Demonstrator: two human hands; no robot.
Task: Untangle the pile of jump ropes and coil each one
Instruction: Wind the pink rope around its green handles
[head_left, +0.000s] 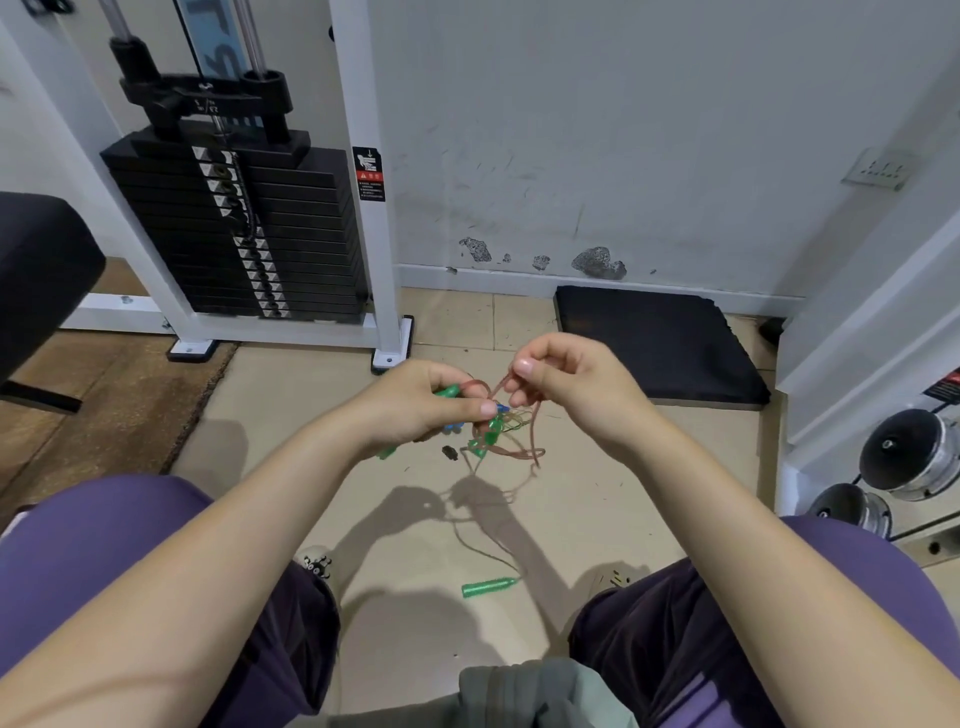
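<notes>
Head view shows the right hand (561, 384) with thumb and fingertips pinched on a loop of the reddish-brown cord (511, 431), lifting it up out of the tangle, while the left hand (431, 405) has its fingers curled round a green handle (448, 391) and pinches the knot just beside the right hand's grip. Between and below the two hands hangs the tangled bundle (493, 434): more green handle parts, a bit of blue, thin greenish strands and brown loops, all held in the air above the tiled floor (597, 493). One strand trails down from it to a loose green handle (488, 586) lying on the floor between the person's knees. Judging by this, the work is at an early stage: the ropes are knotted together, none is separated out, and no finished coil shows anywhere, so both the untangling and all the coiling remain. A weight stack (234, 228) and a dark mat (660, 343) stand against the wall beyond.
</notes>
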